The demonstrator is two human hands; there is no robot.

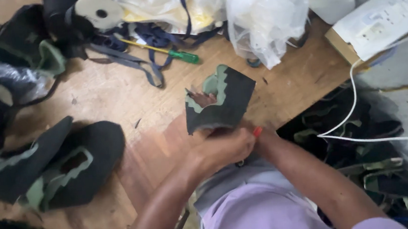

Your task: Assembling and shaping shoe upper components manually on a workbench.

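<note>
While bare wooden table (130, 101) lies open ahead, cluttered along its far edge, the left hand (223, 149) and half-hidden right hand (260, 135) together pinch the dark green-trimmed shoe upper (225, 103) upright near its front edge.

Your clearest passage is the bare strip of wooden table (115, 99) just left of the dark fabric shoe upper with pale green trim (218, 103). A green-handled screwdriver (170, 52) and tangled navy straps (136, 52) block the far side. Stacked black shoe uppers (67, 164) crowd your left; a white cable (354, 112) crosses your right.
</note>
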